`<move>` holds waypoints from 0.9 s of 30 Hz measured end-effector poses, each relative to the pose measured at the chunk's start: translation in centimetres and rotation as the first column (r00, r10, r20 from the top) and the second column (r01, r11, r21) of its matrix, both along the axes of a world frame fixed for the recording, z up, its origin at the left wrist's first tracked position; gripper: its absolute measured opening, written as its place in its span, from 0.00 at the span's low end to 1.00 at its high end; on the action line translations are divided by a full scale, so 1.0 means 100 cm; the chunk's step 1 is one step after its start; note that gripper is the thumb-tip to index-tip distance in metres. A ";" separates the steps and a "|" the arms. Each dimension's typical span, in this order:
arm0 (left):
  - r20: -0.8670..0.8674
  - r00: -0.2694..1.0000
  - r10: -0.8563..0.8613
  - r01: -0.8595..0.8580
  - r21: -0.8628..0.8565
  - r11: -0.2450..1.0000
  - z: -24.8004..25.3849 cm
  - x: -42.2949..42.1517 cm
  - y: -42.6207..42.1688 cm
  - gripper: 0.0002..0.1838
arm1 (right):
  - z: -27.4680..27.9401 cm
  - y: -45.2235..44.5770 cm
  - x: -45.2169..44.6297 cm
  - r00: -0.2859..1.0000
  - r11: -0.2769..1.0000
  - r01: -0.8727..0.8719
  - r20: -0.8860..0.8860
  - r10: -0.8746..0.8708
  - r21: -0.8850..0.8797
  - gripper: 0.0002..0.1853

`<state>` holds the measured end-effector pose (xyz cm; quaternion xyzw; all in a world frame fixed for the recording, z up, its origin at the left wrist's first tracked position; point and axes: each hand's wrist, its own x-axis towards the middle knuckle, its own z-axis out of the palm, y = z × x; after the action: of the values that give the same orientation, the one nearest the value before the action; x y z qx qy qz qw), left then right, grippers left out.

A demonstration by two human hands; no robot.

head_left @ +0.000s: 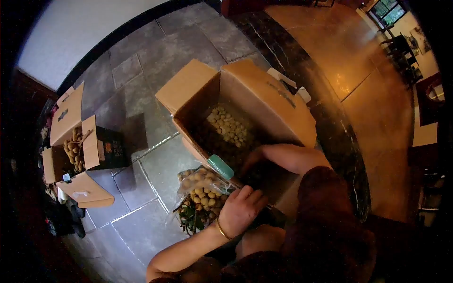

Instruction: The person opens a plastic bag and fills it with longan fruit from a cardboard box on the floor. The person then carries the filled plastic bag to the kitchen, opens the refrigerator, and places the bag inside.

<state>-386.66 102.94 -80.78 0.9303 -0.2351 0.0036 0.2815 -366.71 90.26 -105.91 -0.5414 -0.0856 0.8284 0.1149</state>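
A large open cardboard box [264,94] stands in front of me, with many round tan fruits [229,126] that look like longans in its dark inside. My right hand [255,158] reaches down into the box, its fingers lost in shadow. Closed at the box's near rim is my left hand [243,210], a gold bangle on its wrist; whether it grips the cardboard or plastic film is hidden. Just left of it, a clear plastic bag [200,180] lies over longans [204,199] with green leaves [188,214]. A green strip [220,166] sits on the box's rim.
On the left, a smaller open box [87,188] holds longans on stems [74,150]. Dark items [66,217] lie below it. Grey floor tiles [141,184] surround the boxes. A dark stone border [337,122] curves along the right, before a brown floor [373,122].
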 end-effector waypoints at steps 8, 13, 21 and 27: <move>0.081 0.996 0.044 -0.043 -0.010 0.999 0.003 -0.001 -0.002 0.11 | 0.005 0.000 0.001 0.999 0.994 0.001 -0.041 -0.006 -0.109 0.24; 0.054 0.998 0.027 -0.029 0.054 0.998 0.005 -0.003 0.000 0.16 | 0.016 -0.006 0.000 0.994 0.999 0.017 -0.106 -0.022 -0.045 0.23; -0.062 0.977 0.202 -0.211 -0.352 0.912 0.022 0.002 0.025 0.14 | 0.110 0.016 0.016 0.965 0.963 0.256 -0.028 -0.259 -0.084 0.16; -0.168 0.913 0.371 -0.406 -0.459 0.790 0.038 0.003 0.036 0.20 | 0.205 0.016 -0.005 0.699 0.660 0.715 -0.271 -0.662 0.232 0.21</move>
<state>-386.39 106.56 -76.93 0.8575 -0.0204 0.0879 0.5065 -367.18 91.83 -85.38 -0.4374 0.0028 0.7384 0.5133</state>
